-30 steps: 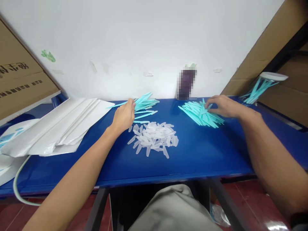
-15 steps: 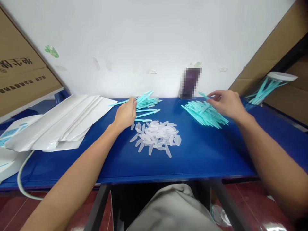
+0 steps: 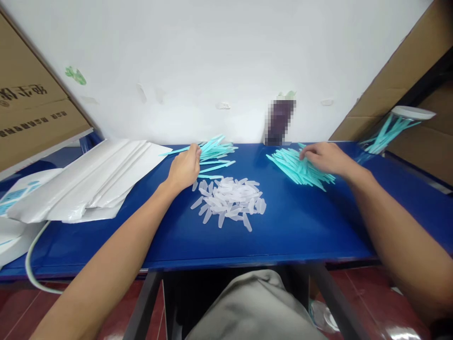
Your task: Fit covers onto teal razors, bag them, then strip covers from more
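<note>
My left hand point(image 3: 186, 165) is closed around slim teal sticks that look like eyebrow razors; one end sticks out to its left. A loose pile of the same razors point(image 3: 221, 151) lies just beyond and to its right. At the right-hand pile of teal razors point(image 3: 297, 167), my right hand point(image 3: 323, 158) has its fingers bent down onto the top. A razor's tip shows by those fingertips, which are partly hidden. Between the hands and nearer to me spreads a heap of translucent white blade caps point(image 3: 231, 198).
White plastic bags point(image 3: 95, 179) lie flat at the left, beside a white device point(image 3: 21, 236) with a cable. A clear tub of teal razors point(image 3: 392, 132) leans at the right. Cardboard boxes point(image 3: 31, 94) flank the blue table point(image 3: 283, 236), and a wall stands behind.
My right hand has come down onto the right-hand pile with the razor it was holding up. The left hand stays almost still; the razor tips beside it have dipped slightly.
</note>
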Tool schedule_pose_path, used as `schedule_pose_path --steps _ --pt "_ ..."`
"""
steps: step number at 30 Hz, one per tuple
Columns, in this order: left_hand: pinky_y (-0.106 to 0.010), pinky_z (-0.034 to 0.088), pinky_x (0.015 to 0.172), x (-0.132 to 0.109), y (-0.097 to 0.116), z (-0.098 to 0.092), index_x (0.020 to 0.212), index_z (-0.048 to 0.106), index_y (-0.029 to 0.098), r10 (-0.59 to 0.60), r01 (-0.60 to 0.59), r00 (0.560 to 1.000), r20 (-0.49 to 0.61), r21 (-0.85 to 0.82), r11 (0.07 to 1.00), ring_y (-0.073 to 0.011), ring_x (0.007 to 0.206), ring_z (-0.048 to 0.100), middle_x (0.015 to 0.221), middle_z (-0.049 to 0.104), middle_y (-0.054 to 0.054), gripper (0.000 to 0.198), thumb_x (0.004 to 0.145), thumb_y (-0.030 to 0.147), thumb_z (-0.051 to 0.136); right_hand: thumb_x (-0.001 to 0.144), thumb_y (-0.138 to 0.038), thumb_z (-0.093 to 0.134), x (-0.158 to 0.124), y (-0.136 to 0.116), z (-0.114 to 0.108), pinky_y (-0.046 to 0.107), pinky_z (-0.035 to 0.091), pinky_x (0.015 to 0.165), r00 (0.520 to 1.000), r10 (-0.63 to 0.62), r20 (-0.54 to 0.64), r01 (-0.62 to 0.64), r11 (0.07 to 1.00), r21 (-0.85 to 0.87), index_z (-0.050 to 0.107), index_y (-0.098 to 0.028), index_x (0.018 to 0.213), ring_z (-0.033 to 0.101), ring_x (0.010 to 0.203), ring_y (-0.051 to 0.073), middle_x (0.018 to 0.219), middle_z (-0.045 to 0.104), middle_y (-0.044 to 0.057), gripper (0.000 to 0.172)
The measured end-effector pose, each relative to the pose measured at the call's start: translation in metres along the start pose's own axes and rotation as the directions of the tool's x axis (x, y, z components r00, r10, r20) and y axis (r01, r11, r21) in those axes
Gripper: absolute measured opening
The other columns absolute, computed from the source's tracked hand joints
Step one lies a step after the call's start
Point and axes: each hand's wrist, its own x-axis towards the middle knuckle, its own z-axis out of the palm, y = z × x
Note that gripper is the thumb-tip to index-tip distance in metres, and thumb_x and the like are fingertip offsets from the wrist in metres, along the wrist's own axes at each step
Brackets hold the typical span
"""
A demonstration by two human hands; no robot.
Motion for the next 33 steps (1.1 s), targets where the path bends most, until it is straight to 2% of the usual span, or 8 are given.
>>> schedule_pose_path --steps 6,10,16,22,27,30,33 --pt "-0.035 0.037 0.067 0.000 0.000 0.001 0.110 0.051 0.017 -0.002 0.002 1.000 0.008 0.006 1.000 -0.0293 0.076 0.065 0.080 0.065 -0.011 0.031 0.106 0.032 0.023 0.085 -0.024 0.044 -0.007 0.003 -0.011 0.030 0.038 0.073 0.994 0.068 -0.084 -0.068 0.998 0.000 0.077 -0.015 0.093 0.058 0.078 0.021 0.085 0.073 0.012 0.035" --pt "-0.035 0.036 0.066 0.000 -0.001 0.002 0.109 0.051 0.017 -0.004 0.004 1.000 0.003 0.007 1.000 -0.0296 0.076 0.065 0.080 0.065 -0.011 0.032 0.107 0.033 0.024 0.087 -0.024 0.043 -0.007 -0.003 -0.009 0.031 0.041 0.073 0.990 0.075 -0.120 -0.070 0.997 0.041 0.073 -0.017 0.111 0.059 0.075 0.023 0.083 0.071 0.010 0.040" --pt "-0.034 0.036 0.065 0.000 0.000 0.002 0.110 0.051 0.016 -0.002 0.002 1.000 -0.007 -0.004 1.000 -0.0294 0.075 0.064 0.079 0.064 -0.011 0.032 0.106 0.033 0.024 0.086 -0.027 0.048 -0.003 -0.014 0.004 0.034 0.047 0.076 0.995 0.058 -0.078 -0.049 0.991 0.122 0.069 -0.020 0.121 0.064 0.078 0.025 0.092 0.072 0.008 0.041" --pt "-0.035 0.036 0.065 0.000 0.000 0.001 0.109 0.051 0.017 -0.001 0.001 1.000 -0.004 -0.018 1.000 -0.0298 0.074 0.064 0.078 0.064 -0.011 0.033 0.107 0.033 0.023 0.089 -0.034 0.047 -0.003 -0.012 0.009 0.043 0.049 0.084 0.995 0.088 -0.048 -0.089 0.996 -0.014 0.075 -0.021 0.111 0.067 0.098 0.035 0.101 0.074 0.014 0.038" --pt "-0.035 0.036 0.065 0.000 0.000 0.001 0.108 0.051 0.017 -0.010 0.010 1.000 -0.003 -0.006 1.000 -0.0293 0.074 0.064 0.080 0.064 -0.011 0.032 0.107 0.033 0.023 0.091 -0.042 0.048 -0.001 -0.005 0.007 0.045 0.051 0.083 0.993 0.105 -0.057 -0.108 0.992 -0.062 0.074 -0.022 0.112 0.067 0.100 0.036 0.107 0.072 0.016 0.038" --pt "-0.034 0.034 0.064 0.000 0.001 0.001 0.109 0.051 0.017 -0.013 0.013 1.000 0.002 0.001 1.000 -0.0289 0.074 0.064 0.080 0.064 -0.010 0.032 0.107 0.033 0.024 0.089 -0.043 0.054 0.000 0.001 0.007 0.046 0.051 0.088 0.995 0.086 -0.057 -0.090 0.994 -0.068 0.070 -0.020 0.121 0.066 0.105 0.036 0.118 0.069 0.017 0.042" --pt "-0.034 0.034 0.065 0.000 0.002 0.000 0.109 0.051 0.017 -0.015 0.015 1.000 -0.005 -0.005 1.000 -0.0288 0.074 0.064 0.079 0.064 -0.010 0.032 0.107 0.033 0.023 0.087 -0.038 0.059 0.000 0.005 0.005 0.043 0.051 0.092 0.994 0.102 -0.045 -0.103 0.995 -0.005 0.064 -0.020 0.130 0.067 0.106 0.033 0.120 0.071 0.012 0.047"
